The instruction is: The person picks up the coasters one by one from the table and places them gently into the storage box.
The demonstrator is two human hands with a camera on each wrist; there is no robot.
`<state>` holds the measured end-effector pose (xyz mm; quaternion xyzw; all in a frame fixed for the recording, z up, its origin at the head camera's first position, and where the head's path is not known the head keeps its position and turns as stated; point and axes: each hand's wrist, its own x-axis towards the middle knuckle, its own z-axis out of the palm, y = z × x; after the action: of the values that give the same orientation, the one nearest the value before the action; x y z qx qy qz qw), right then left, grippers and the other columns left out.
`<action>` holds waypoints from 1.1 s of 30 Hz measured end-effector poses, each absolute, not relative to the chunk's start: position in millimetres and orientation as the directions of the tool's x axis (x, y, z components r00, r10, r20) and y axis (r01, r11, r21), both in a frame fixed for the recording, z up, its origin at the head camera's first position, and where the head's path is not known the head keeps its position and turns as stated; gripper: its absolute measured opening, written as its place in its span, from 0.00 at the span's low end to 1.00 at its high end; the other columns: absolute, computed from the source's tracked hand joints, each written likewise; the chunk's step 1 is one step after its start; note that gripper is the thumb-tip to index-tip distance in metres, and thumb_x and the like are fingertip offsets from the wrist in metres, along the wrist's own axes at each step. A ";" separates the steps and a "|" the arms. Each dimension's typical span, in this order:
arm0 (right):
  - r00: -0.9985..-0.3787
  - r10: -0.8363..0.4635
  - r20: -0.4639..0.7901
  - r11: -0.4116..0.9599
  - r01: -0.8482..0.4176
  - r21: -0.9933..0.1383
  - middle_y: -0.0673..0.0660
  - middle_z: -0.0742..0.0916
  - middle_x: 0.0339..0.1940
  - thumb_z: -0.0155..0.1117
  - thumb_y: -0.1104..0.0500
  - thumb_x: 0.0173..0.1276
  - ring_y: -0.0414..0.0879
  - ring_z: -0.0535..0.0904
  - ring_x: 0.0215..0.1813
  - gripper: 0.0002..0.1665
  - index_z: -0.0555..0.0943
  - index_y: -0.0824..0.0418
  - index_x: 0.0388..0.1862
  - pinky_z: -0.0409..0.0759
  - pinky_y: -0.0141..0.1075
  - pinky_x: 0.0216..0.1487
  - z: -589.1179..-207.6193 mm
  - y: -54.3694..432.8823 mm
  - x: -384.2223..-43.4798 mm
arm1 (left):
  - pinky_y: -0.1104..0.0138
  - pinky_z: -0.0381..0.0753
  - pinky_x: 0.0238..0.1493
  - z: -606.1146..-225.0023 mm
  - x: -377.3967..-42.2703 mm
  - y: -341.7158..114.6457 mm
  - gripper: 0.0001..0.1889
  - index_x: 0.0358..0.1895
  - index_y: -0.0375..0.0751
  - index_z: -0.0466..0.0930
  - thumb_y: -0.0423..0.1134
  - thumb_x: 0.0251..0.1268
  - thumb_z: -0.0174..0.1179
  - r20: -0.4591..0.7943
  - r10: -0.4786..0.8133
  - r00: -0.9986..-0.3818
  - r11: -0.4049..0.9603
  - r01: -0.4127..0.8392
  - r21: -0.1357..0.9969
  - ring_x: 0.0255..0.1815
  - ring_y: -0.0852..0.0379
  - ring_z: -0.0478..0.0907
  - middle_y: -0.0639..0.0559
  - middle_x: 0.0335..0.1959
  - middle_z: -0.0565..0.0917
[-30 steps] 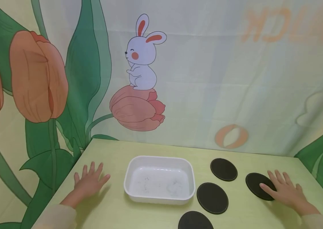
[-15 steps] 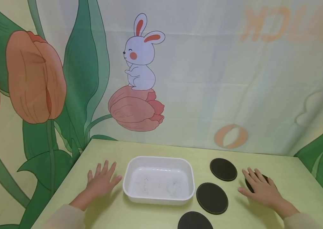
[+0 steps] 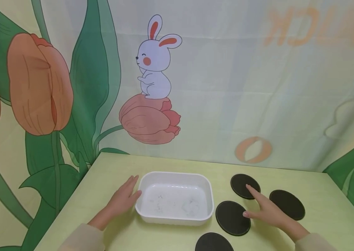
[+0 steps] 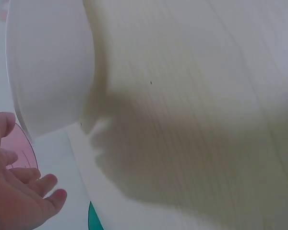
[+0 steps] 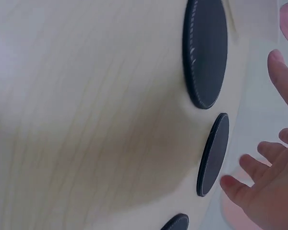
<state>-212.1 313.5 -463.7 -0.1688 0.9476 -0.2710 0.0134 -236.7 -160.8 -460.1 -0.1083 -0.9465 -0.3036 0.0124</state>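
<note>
Two bare hands reach in over a pale yellow-green tabletop [image 3: 117, 167], which carries one white dish [image 3: 174, 220] and four black discs. The left hand [image 3: 121, 199] is beside the dish's left end, its fingers extended and uncurled; whether it touches the wall I cannot tell, since in both the head and left wrist views the thumb only overlaps the rim. The right hand [image 3: 269, 211] hangs over the discs, thumb and fingers spread apart, gripping nothing.

The dish sits left of all four discs (faint grey marks show on its floor). The far disc [image 3: 241, 184] lies beyond the right hand, partly behind a fingertip; the middle disc [image 3: 231, 218] is near the dish's right end, its edge overlapped by the thumb; the right-hand disc [image 3: 288, 205] lies just past the hand; the lowest disc [image 3: 214, 243] is cut off by the bottom of the head view. The right wrist view catches three of them, lying flat and apart.

Behind hangs one printed backdrop [image 3: 211, 104], with one white rabbit [image 3: 156, 82] sitting on a pink tulip [image 3: 147, 120]
</note>
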 end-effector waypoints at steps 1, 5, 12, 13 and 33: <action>-0.947 -0.318 0.040 0.772 -0.283 -0.569 0.68 0.60 0.67 0.65 0.45 0.51 0.68 0.60 0.62 0.53 0.50 0.61 0.69 0.66 0.60 0.51 -462.5 311.7 -212.8 | 0.44 0.54 0.61 -460.9 -238.1 -159.9 0.30 0.66 0.36 0.52 0.43 0.64 0.48 0.093 0.184 -0.978 0.773 0.203 0.602 0.66 0.38 0.52 0.35 0.67 0.55; -0.951 -0.305 -0.054 0.666 -0.172 -0.726 0.70 0.63 0.64 0.62 0.51 0.56 0.67 0.65 0.57 0.47 0.51 0.64 0.67 0.74 0.51 0.44 -461.0 307.3 -217.3 | 0.50 0.65 0.58 -465.0 -243.7 -157.7 0.29 0.66 0.38 0.53 0.39 0.62 0.50 0.082 0.097 -0.992 0.701 0.127 0.702 0.61 0.40 0.63 0.38 0.65 0.60; -0.914 -0.332 -0.233 0.486 0.046 -0.873 0.73 0.65 0.61 0.57 0.55 0.61 0.58 0.72 0.53 0.41 0.50 0.67 0.67 0.75 0.45 0.39 -466.7 307.2 -227.1 | 0.61 0.78 0.40 -470.1 -250.5 -157.5 0.29 0.64 0.38 0.56 0.35 0.59 0.53 -0.005 -0.021 -1.000 0.545 -0.016 0.838 0.49 0.43 0.75 0.35 0.56 0.71; -0.911 -0.327 -0.250 0.476 0.070 -0.877 0.73 0.66 0.60 0.57 0.55 0.61 0.56 0.72 0.53 0.41 0.51 0.67 0.66 0.76 0.45 0.39 -467.6 307.2 -228.1 | 0.62 0.79 0.38 -470.3 -251.3 -157.5 0.29 0.64 0.38 0.56 0.35 0.58 0.54 -0.019 -0.030 -0.999 0.521 -0.032 0.853 0.48 0.43 0.75 0.35 0.55 0.71; -0.880 -0.318 -0.353 0.532 0.143 -0.835 0.51 0.72 0.24 0.61 0.63 0.55 0.41 0.65 0.19 0.20 0.72 0.71 0.45 0.64 0.30 0.19 -479.3 305.1 -251.5 | 0.70 0.75 0.29 -469.4 -261.7 -157.1 0.23 0.59 0.35 0.62 0.31 0.59 0.53 -0.238 -0.032 -0.971 0.277 -0.237 0.931 0.32 0.57 0.76 0.41 0.41 0.75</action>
<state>-251.5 305.1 -479.3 -0.0519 0.8418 -0.4810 0.2392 -261.7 -157.1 -469.4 0.0848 -0.7942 -0.5954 -0.0863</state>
